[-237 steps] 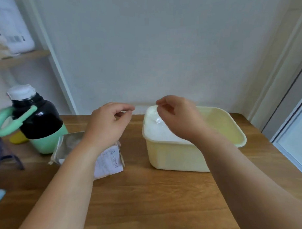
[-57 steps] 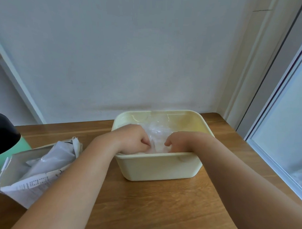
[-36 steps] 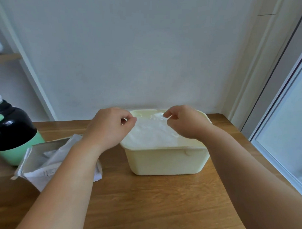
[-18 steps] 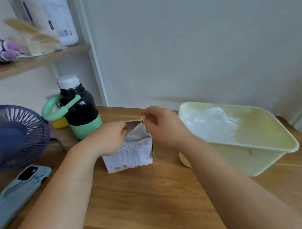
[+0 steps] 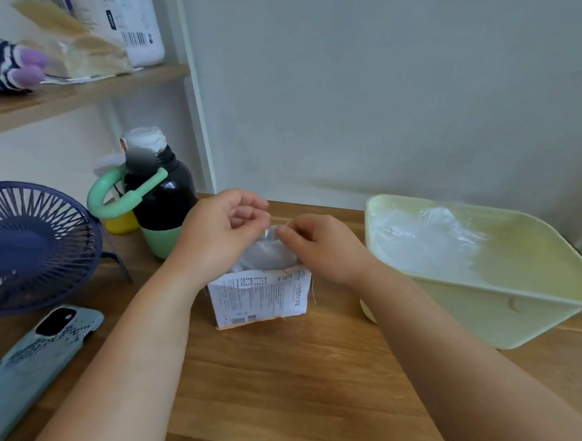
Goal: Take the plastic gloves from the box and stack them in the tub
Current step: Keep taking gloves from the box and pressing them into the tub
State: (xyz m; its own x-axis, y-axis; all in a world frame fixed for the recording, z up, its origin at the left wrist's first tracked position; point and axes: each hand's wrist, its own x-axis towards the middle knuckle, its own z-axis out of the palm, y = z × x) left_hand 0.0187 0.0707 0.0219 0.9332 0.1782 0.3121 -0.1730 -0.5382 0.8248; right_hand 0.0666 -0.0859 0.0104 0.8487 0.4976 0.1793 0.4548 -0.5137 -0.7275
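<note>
A torn white paper glove box [image 5: 262,293] stands open on the wooden table [image 5: 294,378]. A clear plastic glove [image 5: 268,249] sticks up out of its top. My left hand [image 5: 221,232] and my right hand [image 5: 318,246] are both just above the box, each pinching the glove's upper edge with thumb and fingers. To the right stands the pale yellow tub [image 5: 497,313], with a stack of clear gloves [image 5: 421,239] lying in its left half.
A black and green bottle [image 5: 155,195] with a green loop handle stands behind the box on the left. A dark blue fan [image 5: 31,247] and a phone [image 5: 30,366] lie at the left edge. A shelf [image 5: 73,94] with packages hangs above.
Both hands left the tub, where they laid a glove down, and came to the box. In the last half second they have drawn a new glove up out of it.
</note>
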